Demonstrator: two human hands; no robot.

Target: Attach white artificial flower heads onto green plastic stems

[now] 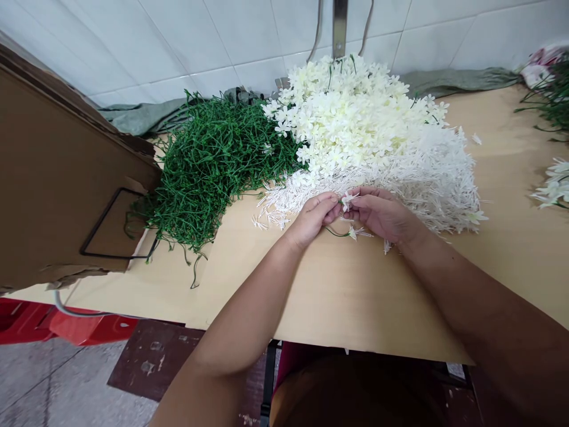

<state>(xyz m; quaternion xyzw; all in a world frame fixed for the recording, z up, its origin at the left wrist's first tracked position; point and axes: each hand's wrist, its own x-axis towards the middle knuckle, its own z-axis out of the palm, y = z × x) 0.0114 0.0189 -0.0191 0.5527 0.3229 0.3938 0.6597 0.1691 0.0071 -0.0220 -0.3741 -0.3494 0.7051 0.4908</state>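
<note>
My left hand (pixel 317 216) is closed in a pinch on a green artificial flower stem. Its fingertips meet those of my right hand (pixel 377 213), which pinches a small white artificial flower (pixel 346 201) at the stem's end. Below the hands a green stem with white parts (pixel 352 233) shows. Just beyond lies a heap of thin white plastic pieces (pixel 438 178), with a pile of white flower heads (pixel 351 118) behind and on it. To the left is a large tangle of green plastic stems (pixel 222 154).
A cardboard box (pixel 66 160) stands on the left of the table (pixel 347 296), with a black wire frame (pixel 111 255) by it. More white flowers (pixel 555 184) and green stems (pixel 551 98) lie at the right edge. Grey-green cloth (pixel 462 81) runs along the tiled wall. Red stools (pixel 89 326) are below left.
</note>
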